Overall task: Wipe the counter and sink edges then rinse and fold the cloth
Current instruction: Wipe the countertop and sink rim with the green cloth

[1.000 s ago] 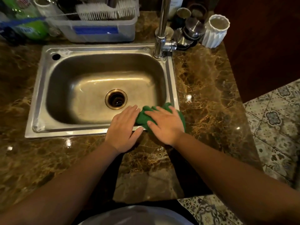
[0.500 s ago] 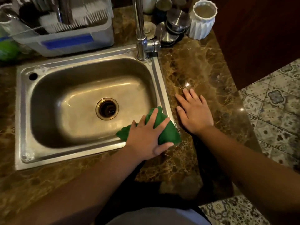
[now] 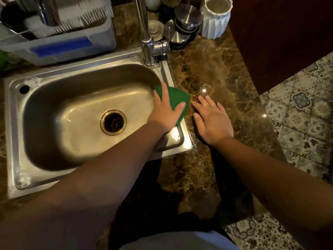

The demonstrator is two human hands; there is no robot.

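- The left hand (image 3: 166,112) lies palm-down on the green cloth (image 3: 177,100), fingers spread flat and pressing rather than curled round it; the thumb reaches out toward 3 o'clock over the cloth's edge.
- The cloth sits on the right-hand rim of the steel sink (image 3: 14,141), partly over the basin's inner wall and partly on the flat rim, just at the seam with the counter (image 3: 216,69).
- The visible cloth is a bunched wedge. Its long axis runs roughly from 10 o'clock to 4 o'clock, along the rim, with a blunt corner toward 3 o'clock, nearly touching the counter.
- The right hand (image 3: 211,121) rests flat on the marble counter just beside the cloth, at its 4 o'clock, fingers loosely spread and pointing toward 11 o'clock; it holds nothing.
- The drain (image 3: 113,122) lies at the cloth's 8 o'clock, well apart.
- The tap (image 3: 147,40) stands at the sink's far right corner, at 12 o'clock from the cloth.
- Behind it, a white ribbed cup (image 3: 215,17) and steel lids (image 3: 185,18) stand at 1 o'clock; a dish rack (image 3: 59,38) sits at 10 o'clock.
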